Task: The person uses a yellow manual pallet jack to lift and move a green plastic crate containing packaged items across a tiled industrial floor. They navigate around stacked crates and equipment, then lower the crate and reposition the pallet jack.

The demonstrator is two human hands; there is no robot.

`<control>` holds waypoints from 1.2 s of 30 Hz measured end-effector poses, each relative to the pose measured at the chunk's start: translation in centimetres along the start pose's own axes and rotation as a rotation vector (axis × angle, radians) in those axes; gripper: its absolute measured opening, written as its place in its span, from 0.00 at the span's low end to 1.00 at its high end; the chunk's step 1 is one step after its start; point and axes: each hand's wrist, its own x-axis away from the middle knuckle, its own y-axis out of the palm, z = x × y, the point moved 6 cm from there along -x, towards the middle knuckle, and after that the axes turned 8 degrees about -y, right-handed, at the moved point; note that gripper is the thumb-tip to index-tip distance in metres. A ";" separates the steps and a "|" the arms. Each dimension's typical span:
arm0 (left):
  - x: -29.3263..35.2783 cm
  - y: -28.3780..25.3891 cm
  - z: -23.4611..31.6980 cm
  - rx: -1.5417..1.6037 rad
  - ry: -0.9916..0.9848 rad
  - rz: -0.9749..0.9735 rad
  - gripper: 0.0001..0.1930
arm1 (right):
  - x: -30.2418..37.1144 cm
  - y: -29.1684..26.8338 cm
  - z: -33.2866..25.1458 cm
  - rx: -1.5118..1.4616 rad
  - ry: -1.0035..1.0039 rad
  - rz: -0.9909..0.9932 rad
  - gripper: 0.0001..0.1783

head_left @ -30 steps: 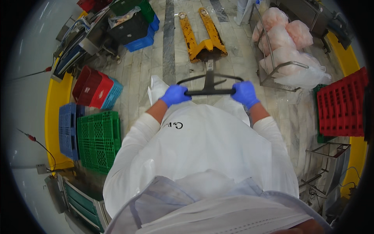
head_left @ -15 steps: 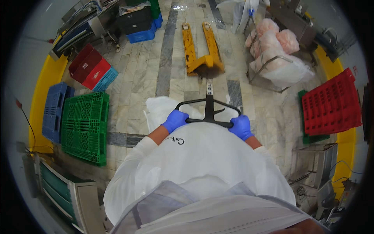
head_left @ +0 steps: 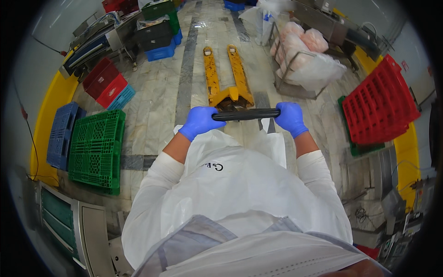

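Note:
Both of my hands, in blue gloves, grip the black handle [head_left: 247, 114] of a pallet jack. My left hand [head_left: 198, 123] is wrapped round its left end, and my right hand [head_left: 291, 118] round its right end. Seen nearly end-on, the handle looks like a single bar, and its shaft is mostly hidden. Just beyond it lies the worn yellow pallet jack [head_left: 233, 94], its two forks pointing away from me along the floor. Nothing rests on the forks. A white apron covers my front below the handle.
At left stand a green plastic pallet [head_left: 96, 152], a blue pallet [head_left: 63, 136] and a red crate [head_left: 110, 87]. Stacked red crates [head_left: 378, 104] stand at right. A metal cart [head_left: 300, 85] with pinkish bagged goods is at the far right, beside a person in white [head_left: 265, 23].
The handle has swung up toward upright, and my hands have risen with it, still gripping. The pallet jack and surroundings have shifted slightly in view.

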 end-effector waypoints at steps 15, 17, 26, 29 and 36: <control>36.8 10.5 13.4 -0.042 -0.047 -0.122 0.28 | 37.8 -9.2 -11.9 -0.114 -0.023 -0.044 0.02; 38.3 8.5 14.6 -0.041 -0.106 -0.188 0.28 | 38.5 -11.5 -12.9 -0.125 0.040 -0.035 0.03; 58.9 12.1 19.0 -0.063 -0.083 -0.181 0.27 | 57.6 -14.2 -22.3 -0.105 0.056 -0.080 0.04; 67.4 17.4 20.0 -0.079 -0.075 -0.228 0.26 | 67.4 -13.0 -25.6 -0.060 0.026 -0.224 0.03; 87.0 32.7 17.4 -0.142 0.014 -0.271 0.21 | 89.3 -5.9 -30.6 -0.075 -0.230 -0.634 0.12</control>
